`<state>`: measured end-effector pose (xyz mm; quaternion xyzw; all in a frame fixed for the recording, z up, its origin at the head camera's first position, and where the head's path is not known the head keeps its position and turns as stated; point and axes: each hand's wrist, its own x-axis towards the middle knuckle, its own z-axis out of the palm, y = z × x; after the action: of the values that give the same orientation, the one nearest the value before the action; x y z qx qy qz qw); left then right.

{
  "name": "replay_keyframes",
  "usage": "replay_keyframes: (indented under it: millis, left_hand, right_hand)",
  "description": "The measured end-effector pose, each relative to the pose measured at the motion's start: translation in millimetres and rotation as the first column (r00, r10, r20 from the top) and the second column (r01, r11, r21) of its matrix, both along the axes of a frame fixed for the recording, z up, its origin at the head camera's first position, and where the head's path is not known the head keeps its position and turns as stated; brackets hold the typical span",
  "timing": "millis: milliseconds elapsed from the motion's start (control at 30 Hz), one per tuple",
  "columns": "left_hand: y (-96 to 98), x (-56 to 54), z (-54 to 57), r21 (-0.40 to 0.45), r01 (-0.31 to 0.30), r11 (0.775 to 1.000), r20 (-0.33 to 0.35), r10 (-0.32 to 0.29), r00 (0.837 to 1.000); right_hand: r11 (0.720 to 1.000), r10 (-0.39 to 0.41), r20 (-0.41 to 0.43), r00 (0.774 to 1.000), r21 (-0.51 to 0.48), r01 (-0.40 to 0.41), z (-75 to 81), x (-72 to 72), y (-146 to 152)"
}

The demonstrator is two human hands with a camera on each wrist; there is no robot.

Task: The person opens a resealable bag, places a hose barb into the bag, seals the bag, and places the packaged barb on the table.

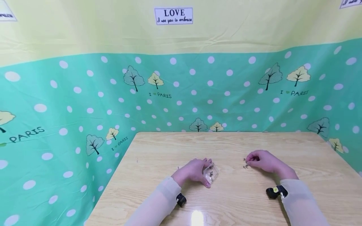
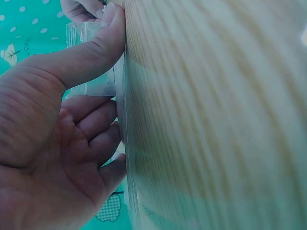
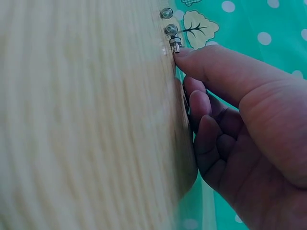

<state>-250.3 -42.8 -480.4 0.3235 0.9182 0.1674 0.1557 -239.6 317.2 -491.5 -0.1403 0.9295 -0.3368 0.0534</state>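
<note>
My left hand point(image 1: 195, 170) grips a small clear plastic box point(image 1: 214, 173), thumb on the near side and fingers on the far side. Several small dark metal pieces show inside it. In the left wrist view the transparent wall of the box point(image 2: 91, 36) stands behind the thumb. To the right, my right hand point(image 1: 264, 160) is low over the tabletop, thumb and forefinger pinching a small metal screw point(image 3: 176, 45). Two round-headed screws point(image 3: 166, 13) stand just beyond the fingertips in the right wrist view. The other right fingers are curled by the table surface.
Both hands work over a light wood-grain table point(image 1: 232, 201). A few small screws point(image 1: 244, 167) lie loose by the right fingertips. Behind and at the sides hangs a green and yellow cloth point(image 1: 164, 119) with dots and trees.
</note>
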Motion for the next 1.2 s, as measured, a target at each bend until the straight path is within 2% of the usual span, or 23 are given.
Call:
replay_keyframes:
  millis: [300, 500, 733, 967, 1200]
  left_hand:
    - [-0.4, 1.2, 0.2, 0.003, 0.001, 1.0, -0.011, -0.001, 1.0]
    - [-0.2, 1.1, -0.4, 0.002, 0.013, 1.0, -0.015, -0.012, 1.0]
    - [-0.1, 2.8, 3.0, 0.015, -0.013, 1.0, 0.001, 0.013, 1.0]
    - [-0.2, 2.0, 4.5, 0.016, -0.006, 1.0, 0.016, 0.006, 1.0]
    - [-0.9, 1.2, 2.8, 0.018, 0.0, 1.0, 0.018, 0.0, 1.0]
  right_hand:
    - [0.998, 0.019, 0.03, 0.999, -0.062, -0.017, -3.0, 1.2, 3.4]
    - [0.998, 0.022, 0.034, 0.999, -0.065, -0.02, -3.9, 1.3, 5.0]
    - [0.998, 0.021, 0.016, 1.0, -0.051, -0.02, 0.0, 2.4, 5.6]
    - [0.996, -0.002, 0.062, 0.998, -0.086, 0.007, 5.1, 0.5, 3.5]
    - [0.996, 0.033, 0.015, 0.999, -0.088, -0.032, 12.4, -0.9, -9.5]
